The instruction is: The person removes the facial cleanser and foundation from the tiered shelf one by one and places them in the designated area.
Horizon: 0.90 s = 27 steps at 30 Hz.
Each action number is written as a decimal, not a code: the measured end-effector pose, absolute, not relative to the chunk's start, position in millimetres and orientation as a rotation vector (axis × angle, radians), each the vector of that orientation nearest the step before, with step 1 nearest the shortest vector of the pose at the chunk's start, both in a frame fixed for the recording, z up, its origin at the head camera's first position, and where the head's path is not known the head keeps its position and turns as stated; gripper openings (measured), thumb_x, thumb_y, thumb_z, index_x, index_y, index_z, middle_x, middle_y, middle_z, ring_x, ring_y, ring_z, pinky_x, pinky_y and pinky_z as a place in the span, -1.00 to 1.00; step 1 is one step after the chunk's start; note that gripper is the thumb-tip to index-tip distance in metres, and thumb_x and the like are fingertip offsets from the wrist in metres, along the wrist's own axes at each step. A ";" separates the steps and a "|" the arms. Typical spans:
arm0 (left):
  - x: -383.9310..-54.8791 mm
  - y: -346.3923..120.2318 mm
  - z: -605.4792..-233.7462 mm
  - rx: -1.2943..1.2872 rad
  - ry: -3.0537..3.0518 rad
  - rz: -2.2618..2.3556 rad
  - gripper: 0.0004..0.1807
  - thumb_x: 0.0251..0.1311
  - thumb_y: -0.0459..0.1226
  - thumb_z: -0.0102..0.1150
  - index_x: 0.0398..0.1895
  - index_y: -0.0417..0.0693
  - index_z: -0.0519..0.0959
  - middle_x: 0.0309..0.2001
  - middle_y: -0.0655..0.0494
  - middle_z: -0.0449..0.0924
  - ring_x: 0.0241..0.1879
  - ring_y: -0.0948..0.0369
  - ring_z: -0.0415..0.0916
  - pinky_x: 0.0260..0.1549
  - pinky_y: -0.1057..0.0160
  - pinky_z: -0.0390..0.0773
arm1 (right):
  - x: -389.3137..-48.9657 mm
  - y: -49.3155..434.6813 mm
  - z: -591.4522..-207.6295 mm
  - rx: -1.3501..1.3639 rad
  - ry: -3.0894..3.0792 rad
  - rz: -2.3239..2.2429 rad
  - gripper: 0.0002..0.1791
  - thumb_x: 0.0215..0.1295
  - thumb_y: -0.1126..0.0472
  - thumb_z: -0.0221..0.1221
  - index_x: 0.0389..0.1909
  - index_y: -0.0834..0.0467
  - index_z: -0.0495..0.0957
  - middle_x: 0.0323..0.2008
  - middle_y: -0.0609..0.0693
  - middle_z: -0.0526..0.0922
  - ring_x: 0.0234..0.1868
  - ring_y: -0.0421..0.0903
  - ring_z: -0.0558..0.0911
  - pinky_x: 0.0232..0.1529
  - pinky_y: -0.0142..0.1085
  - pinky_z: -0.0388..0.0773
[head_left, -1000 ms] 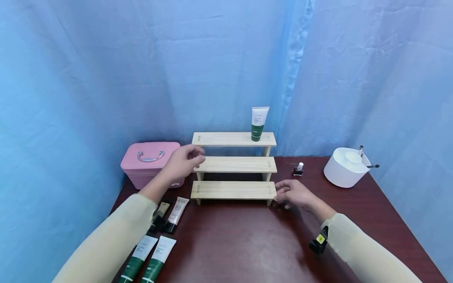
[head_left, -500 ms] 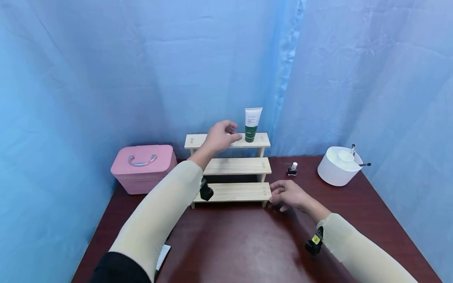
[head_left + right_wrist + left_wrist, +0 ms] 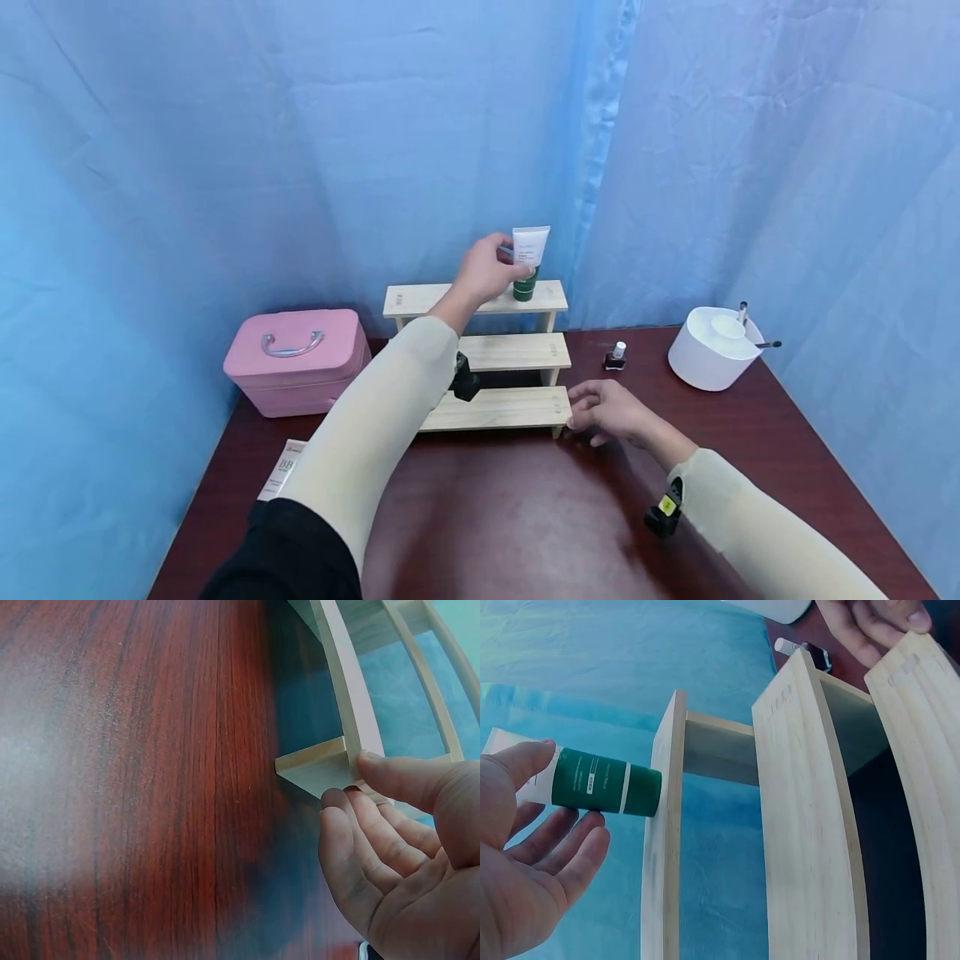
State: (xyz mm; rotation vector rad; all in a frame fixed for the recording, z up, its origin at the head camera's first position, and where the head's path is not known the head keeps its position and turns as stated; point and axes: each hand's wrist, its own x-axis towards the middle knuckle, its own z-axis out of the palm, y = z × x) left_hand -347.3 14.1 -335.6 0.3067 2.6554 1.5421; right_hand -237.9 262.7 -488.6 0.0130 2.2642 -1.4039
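Note:
A white and green squeeze tube (image 3: 530, 244) stands cap down near the right end of the top step of a three-step wooden display stand (image 3: 517, 353). My left hand (image 3: 482, 271) has reached it and pinches its white upper part. In the left wrist view, the thumb lies across the front of the tube and the fingers pass behind and below it. At the bottom step's right end, my right hand (image 3: 611, 410) holds the board's corner. The right wrist view shows the thumb (image 3: 401, 776) on the board's edge and the fingers curled under it.
Left of the stand sits a pink case (image 3: 288, 367) with a metal handle. A BB cream tube (image 3: 282, 471) lies partly behind my left sleeve. On the right are a nail polish bottle (image 3: 615, 358) and a white holder (image 3: 701, 358) with brushes. Blue curtains (image 3: 420, 150) hang behind.
My left hand has moved right and up from the stand's left end to the tube and taken hold of it. The right hand stays at the bottom step. The head view has shifted slightly.

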 end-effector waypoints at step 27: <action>-333.5 -14.8 -323.8 0.169 2.603 1.823 -0.68 0.22 -0.21 0.47 -0.06 -0.10 0.57 -0.08 0.00 0.62 -0.04 0.08 0.56 -0.04 0.09 0.57 | -251.2 252.9 -489.3 -0.027 2.262 -1.366 -0.40 0.20 0.36 0.39 0.25 0.35 0.44 -0.16 0.15 0.69 -0.24 0.09 0.75 -0.46 -0.08 0.70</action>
